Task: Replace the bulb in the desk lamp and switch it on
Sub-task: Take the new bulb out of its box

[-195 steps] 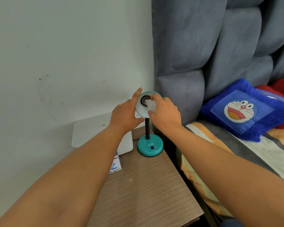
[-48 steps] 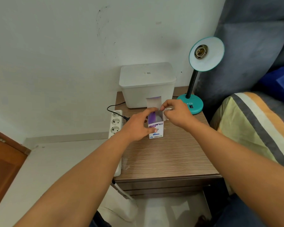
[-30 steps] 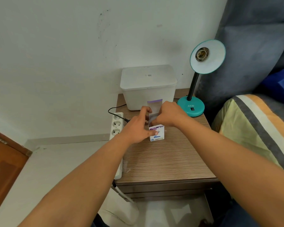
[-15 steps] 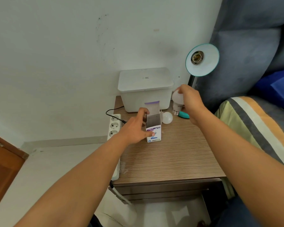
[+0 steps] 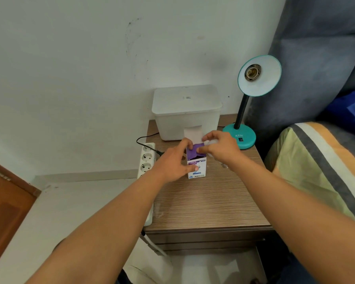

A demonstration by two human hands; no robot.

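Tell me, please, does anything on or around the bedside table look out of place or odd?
Yes: the teal lamp's socket is empty, with no bulb fitted. The white power strip hangs off the table's left edge. Dark scuff marks stain the wall above.

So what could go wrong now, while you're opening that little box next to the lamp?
1. The box is tall and narrow. The left hand steadies it, but the right hand tugging at the top flap could tip it over and knock whatever is inside.
2. The socket on the lamp is bare, and a cord is plugged into the power strip. If that cord is the lamp's, a finger in the socket could get a shock.
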